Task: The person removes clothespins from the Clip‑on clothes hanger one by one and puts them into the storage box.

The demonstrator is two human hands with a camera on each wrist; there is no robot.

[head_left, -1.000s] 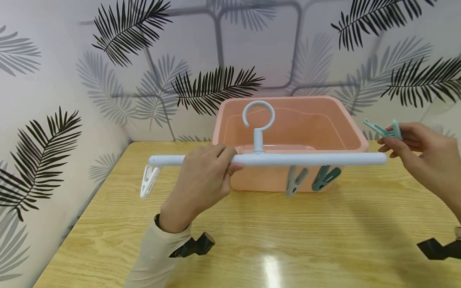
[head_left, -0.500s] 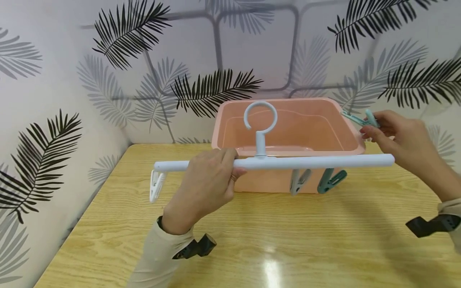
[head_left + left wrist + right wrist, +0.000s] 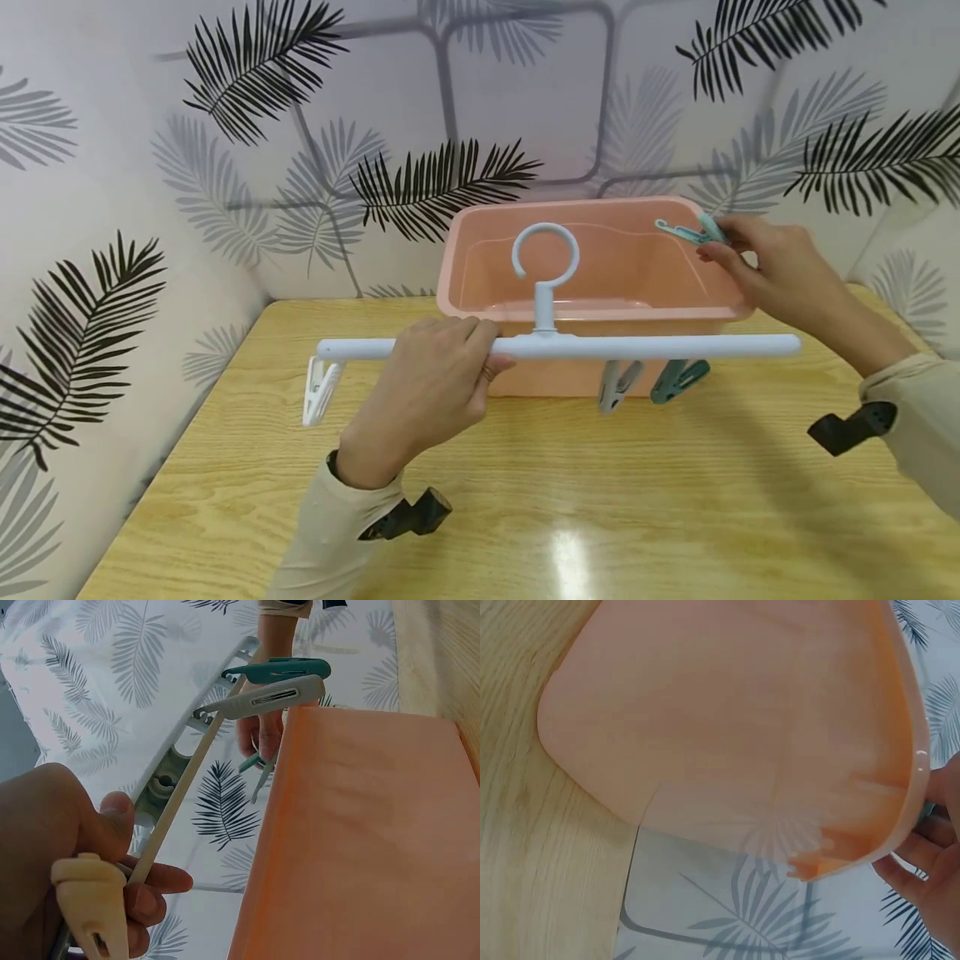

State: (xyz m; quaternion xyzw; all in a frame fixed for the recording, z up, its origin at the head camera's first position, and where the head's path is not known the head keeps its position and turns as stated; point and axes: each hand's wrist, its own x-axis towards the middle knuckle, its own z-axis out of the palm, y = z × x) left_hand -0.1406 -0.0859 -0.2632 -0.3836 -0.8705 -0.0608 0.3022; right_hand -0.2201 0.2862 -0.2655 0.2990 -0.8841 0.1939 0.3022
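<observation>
My left hand (image 3: 435,383) grips the bar of a pale blue clip hanger (image 3: 660,347) left of its hook, level above the table. A white clip (image 3: 320,392) hangs at the bar's left end. Right of the middle hang a grey clip (image 3: 617,387) and a dark teal clip (image 3: 678,381). My right hand (image 3: 783,271) pinches a light teal clip (image 3: 682,233) between thumb and fingers, over the right side of a pink basin (image 3: 555,375). In the right wrist view the basin's rim (image 3: 921,750) hides most of that clip.
The basin stands on the wooden table (image 3: 480,500) near its back edge, against a leaf-patterned backdrop (image 3: 300,217). The hanger's bar crosses in front of the basin, its hook (image 3: 546,250) standing up before the opening. Both wrists wear black camera mounts (image 3: 408,515).
My right hand has moved left with the light teal clip, from beside the basin to over its right side. The left hand keeps hold of the hanger, which shifts only slightly.
</observation>
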